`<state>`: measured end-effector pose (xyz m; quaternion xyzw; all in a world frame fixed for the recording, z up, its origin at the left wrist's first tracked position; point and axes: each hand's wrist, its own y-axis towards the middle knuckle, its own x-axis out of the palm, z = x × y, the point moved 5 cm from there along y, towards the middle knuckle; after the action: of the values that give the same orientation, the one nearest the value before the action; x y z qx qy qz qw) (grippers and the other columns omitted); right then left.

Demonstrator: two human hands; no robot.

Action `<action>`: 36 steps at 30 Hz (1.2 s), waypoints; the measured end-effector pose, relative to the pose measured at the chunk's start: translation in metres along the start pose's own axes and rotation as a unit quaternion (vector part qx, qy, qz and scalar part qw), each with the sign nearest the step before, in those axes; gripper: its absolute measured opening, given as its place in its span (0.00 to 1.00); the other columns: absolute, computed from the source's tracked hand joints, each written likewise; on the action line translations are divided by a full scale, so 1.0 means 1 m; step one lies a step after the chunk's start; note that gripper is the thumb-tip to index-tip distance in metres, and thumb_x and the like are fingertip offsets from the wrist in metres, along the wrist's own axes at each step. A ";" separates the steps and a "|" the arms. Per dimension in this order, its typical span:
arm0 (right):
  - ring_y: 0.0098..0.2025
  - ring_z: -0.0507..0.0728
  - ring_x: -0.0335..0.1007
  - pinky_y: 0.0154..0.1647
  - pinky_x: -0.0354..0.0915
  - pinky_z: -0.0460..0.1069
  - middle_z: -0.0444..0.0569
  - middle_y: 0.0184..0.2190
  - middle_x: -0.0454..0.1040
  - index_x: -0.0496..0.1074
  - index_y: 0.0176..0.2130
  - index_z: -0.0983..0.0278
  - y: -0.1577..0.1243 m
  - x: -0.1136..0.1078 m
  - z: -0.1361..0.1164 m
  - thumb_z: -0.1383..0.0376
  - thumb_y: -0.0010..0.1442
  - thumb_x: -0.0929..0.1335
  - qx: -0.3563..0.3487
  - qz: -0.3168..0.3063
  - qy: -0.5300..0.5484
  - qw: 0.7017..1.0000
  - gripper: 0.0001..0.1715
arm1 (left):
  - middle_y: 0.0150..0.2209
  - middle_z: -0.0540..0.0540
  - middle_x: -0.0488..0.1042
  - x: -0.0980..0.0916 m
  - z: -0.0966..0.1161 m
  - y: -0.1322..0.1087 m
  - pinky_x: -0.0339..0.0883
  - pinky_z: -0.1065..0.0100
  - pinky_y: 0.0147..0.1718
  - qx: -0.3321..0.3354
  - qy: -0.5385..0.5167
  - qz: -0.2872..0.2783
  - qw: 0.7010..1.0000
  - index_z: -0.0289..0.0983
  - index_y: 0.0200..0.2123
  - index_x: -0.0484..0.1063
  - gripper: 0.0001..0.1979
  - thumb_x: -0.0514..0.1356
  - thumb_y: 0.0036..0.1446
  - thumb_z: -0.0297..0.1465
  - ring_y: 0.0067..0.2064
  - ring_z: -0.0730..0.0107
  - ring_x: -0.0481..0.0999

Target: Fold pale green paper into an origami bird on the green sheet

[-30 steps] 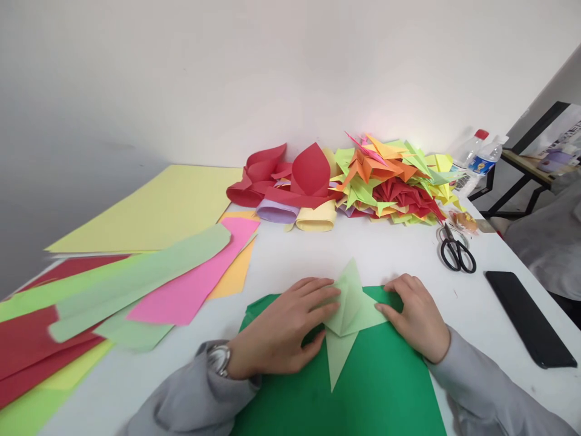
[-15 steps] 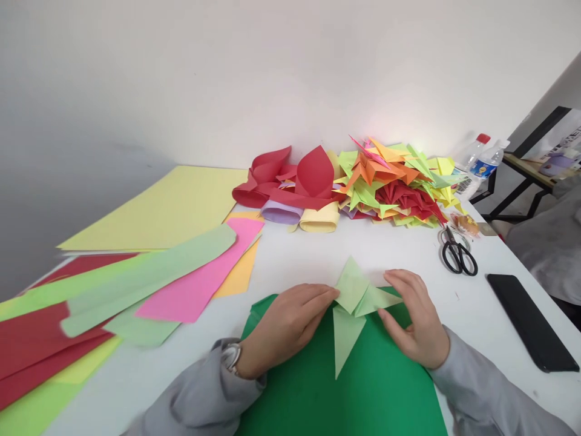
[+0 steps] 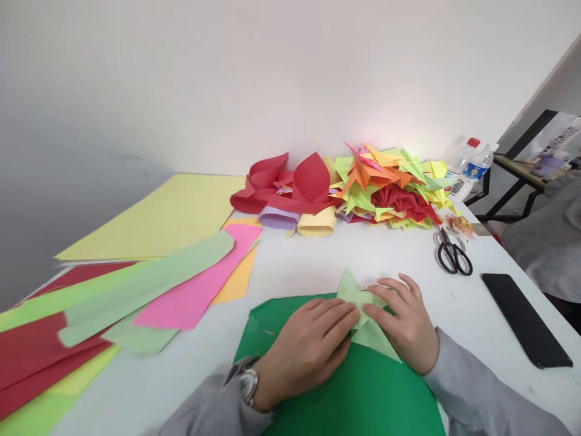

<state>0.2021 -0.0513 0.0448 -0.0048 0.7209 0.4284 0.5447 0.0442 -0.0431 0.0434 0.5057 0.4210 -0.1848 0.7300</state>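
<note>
A folded light green paper with several pointed flaps lies over a large dark green sheet. My left hand presses on it, fingers together and fingertips at its middle; this hand hides part of the paper. At the paper's right side, my right hand grips it between thumb and forefinger, with the other fingers raised and spread. The top point of the folded paper sticks up beyond both hands.
Coloured paper strips and a yellow sheet lie on the left. Folded paper stars are heaped by the wall beside red curled paper pieces. Scissors, a black phone-like slab and bottles are on the right.
The folded paper has been turned, so one flap now points to the lower right. My left hand has slid right onto its middle, and my right thumb and forefinger have closed in on it.
</note>
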 end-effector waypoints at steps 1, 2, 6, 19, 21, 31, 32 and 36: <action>0.53 0.60 0.66 0.58 0.54 0.63 0.49 0.46 0.76 0.73 0.41 0.59 0.000 0.000 -0.002 0.73 0.64 0.61 0.001 0.003 -0.004 1.000 0.15 | 0.47 0.37 0.78 0.001 0.002 0.001 0.74 0.55 0.41 0.002 -0.005 -0.006 1.000 0.32 0.52 0.67 0.19 0.55 0.57 0.24 0.46 0.54 0.77; 0.53 0.60 0.66 0.59 0.54 0.63 0.49 0.46 0.76 0.73 0.41 0.58 0.001 -0.001 -0.004 0.73 0.65 0.61 0.004 0.007 -0.009 1.000 0.15 | 0.47 0.36 0.77 0.002 0.003 0.001 0.74 0.54 0.41 0.003 -0.011 -0.010 1.000 0.31 0.54 0.66 0.21 0.55 0.55 0.24 0.47 0.53 0.77; 0.53 0.60 0.67 0.61 0.51 0.64 0.48 0.47 0.76 0.72 0.42 0.57 0.002 -0.004 -0.010 0.72 0.65 0.61 0.022 0.021 -0.027 0.999 0.14 | 0.48 0.36 0.77 0.003 0.003 -0.003 0.74 0.54 0.43 -0.012 -0.042 0.004 0.999 0.32 0.56 0.65 0.23 0.53 0.56 0.24 0.48 0.52 0.77; 0.53 0.64 0.70 0.51 0.70 0.60 0.58 0.52 0.72 0.65 0.55 0.61 -0.011 0.017 0.032 0.53 0.59 0.69 0.313 0.019 0.420 0.852 0.29 | 0.21 0.49 0.74 0.017 -0.045 -0.021 0.65 0.70 0.22 -0.515 -0.545 0.181 0.636 0.35 0.29 0.78 0.15 0.67 0.48 0.42 0.23 0.70 0.70; 0.47 0.61 0.74 0.48 0.72 0.57 0.55 0.44 0.77 0.72 0.48 0.61 -0.012 0.027 0.031 0.52 0.55 0.72 0.362 -0.031 0.529 0.767 0.24 | 0.21 0.49 0.73 0.020 -0.044 -0.022 0.64 0.70 0.22 -0.525 -0.559 0.173 0.618 0.34 0.31 0.78 0.16 0.68 0.47 0.42 0.23 0.71 0.69; 0.32 0.57 0.76 0.19 0.70 0.44 0.50 0.35 0.81 0.78 0.40 0.63 -0.019 0.036 0.031 0.54 0.44 0.78 0.487 -0.130 0.613 0.608 0.25 | 0.41 0.42 0.79 0.026 -0.034 -0.015 0.72 0.64 0.31 -0.531 -0.609 0.073 0.585 0.38 0.41 0.78 0.19 0.69 0.47 0.41 0.37 0.61 0.77; 0.32 0.57 0.76 0.18 0.70 0.44 0.50 0.36 0.81 0.78 0.41 0.63 -0.020 0.036 0.033 0.54 0.43 0.78 0.491 -0.125 0.604 0.615 0.26 | 0.41 0.42 0.79 0.026 -0.034 -0.015 0.72 0.63 0.31 -0.529 -0.611 0.067 0.585 0.38 0.42 0.78 0.19 0.69 0.47 0.41 0.37 0.60 0.77; 0.34 0.59 0.77 0.22 0.72 0.48 0.51 0.39 0.81 0.78 0.42 0.62 -0.019 0.035 0.039 0.52 0.44 0.77 0.475 -0.117 0.582 0.649 0.26 | 0.34 0.43 0.79 0.022 -0.036 -0.011 0.74 0.62 0.30 -0.505 -0.607 0.050 0.612 0.36 0.37 0.79 0.15 0.68 0.48 0.40 0.34 0.61 0.77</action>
<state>0.2268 -0.0229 0.0038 -0.0777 0.9883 -0.1309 -0.0136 0.0344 -0.0122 0.0148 -0.1498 -0.1173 -0.1707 0.9668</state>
